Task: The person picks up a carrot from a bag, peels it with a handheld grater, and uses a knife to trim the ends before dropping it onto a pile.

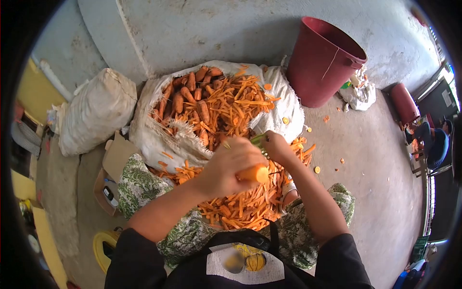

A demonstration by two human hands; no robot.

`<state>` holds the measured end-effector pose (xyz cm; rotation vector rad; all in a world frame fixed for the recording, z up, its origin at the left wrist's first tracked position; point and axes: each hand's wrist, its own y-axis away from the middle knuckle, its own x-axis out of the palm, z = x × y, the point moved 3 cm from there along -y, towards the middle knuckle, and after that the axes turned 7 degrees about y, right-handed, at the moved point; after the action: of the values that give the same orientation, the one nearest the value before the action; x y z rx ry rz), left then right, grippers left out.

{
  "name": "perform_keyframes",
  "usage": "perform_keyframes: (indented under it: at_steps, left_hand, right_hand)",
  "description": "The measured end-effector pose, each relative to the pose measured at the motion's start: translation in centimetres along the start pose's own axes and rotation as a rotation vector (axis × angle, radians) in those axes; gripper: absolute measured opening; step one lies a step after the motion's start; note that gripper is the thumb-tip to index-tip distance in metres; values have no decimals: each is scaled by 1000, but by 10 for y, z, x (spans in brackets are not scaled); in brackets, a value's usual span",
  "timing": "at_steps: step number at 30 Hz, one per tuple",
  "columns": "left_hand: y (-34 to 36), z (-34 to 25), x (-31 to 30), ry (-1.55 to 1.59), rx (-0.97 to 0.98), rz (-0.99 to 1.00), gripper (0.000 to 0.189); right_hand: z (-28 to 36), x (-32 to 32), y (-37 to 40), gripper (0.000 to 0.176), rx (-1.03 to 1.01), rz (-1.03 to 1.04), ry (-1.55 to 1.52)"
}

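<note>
The concrete floor [375, 183] carries everything here. An open sack [144, 130] lies just ahead of the person's knees, its mouth rolled back toward them so the whole carrots [192, 94] inside sit within arm's reach. A red bucket [327, 62] stands upright against the wall, right of the sack. A second sack [96, 111], closed, leans to the left. Peels [240, 207] pile on the lap and spill to the floor, directly below the hands where they drop.

The left hand [228, 166] is closed around one carrot [255, 173], cut end pointing right, held level above the lap. The right hand [279, 147] grips a green peeler [259, 139], set against the carrot's upper side.
</note>
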<state>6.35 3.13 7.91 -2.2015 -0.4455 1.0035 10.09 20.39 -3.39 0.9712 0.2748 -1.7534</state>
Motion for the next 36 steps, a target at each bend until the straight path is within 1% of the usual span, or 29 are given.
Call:
perform_keyframes:
  at_steps: [1,2,3,4,5,6,7,9,10,12,13,14,16,17,18,20,21,22,23,24,26,29,36]
  left_hand:
    - [-3,1,-10,-66,-70,27,33]
    - [0,3,-11,-68,-71,26,33]
    - [4,10,-10,0,-178,37,34]
    - [6,15,-8,69,-283,47,36]
    - [6,15,-4,128,-315,34,42]
    - [5,15,-1,131,-310,30,42]
    - [5,15,1,140,-319,21,42]
    - [4,15,-2,96,-363,-8,43]
    - [5,16,-4,95,-363,-5,43]
    - [9,25,-12,13,-529,-56,42]
    - [14,34,-14,-48,-517,-30,46]
    - [17,39,-13,-49,-520,-34,46]
    - [26,51,-8,-63,-705,53,52]
    - [32,58,-2,45,-806,66,52]
    - [31,59,-1,46,-807,65,52]
    - [34,62,1,59,-970,78,45]
    - [33,63,1,60,-972,79,45]
    - [31,63,-2,26,-967,36,44]
    - [29,64,-5,-7,-962,-7,42]
    - [27,64,-6,-7,-962,-5,42]
    - [24,63,-8,38,-917,-35,39]
    - [27,66,-1,97,-937,-24,42]
    - [28,68,4,138,-928,-10,39]
  right_hand:
    - [5,11,1,27,-118,16,-65]
    - [6,27,2,29,-235,32,-129]
    - [5,42,2,29,-396,83,-128]
    - [13,52,6,29,-394,80,-125]
    - [24,63,9,28,-408,143,-560]
    - [30,66,10,28,-411,204,-997]
    - [29,60,10,28,-411,201,-993]
    - [21,46,10,27,-137,259,-1002]
    - [26,33,13,27,-137,259,-1005]
    - [34,9,16,26,-43,205,-1129]
    - [31,10,9,24,-19,61,-1103]
    - [32,9,8,24,-18,65,-1100]
    - [38,-5,11,23,-22,-177,-290]
    - [47,-9,20,23,-119,-294,-169]
    - [51,-11,26,23,-119,-292,-167]
    - [59,-12,33,23,-225,-258,111]
    - [60,-11,33,23,-273,-269,152]
    - [60,-11,34,23,-272,-269,150]
    - [62,-12,36,22,-269,-232,213]
    - [63,-12,37,22,-267,-194,276]
    - [63,-12,42,22,-269,-206,267]
    - [63,-10,44,22,-281,-216,267]
    - [63,-11,48,21,-237,-191,246]
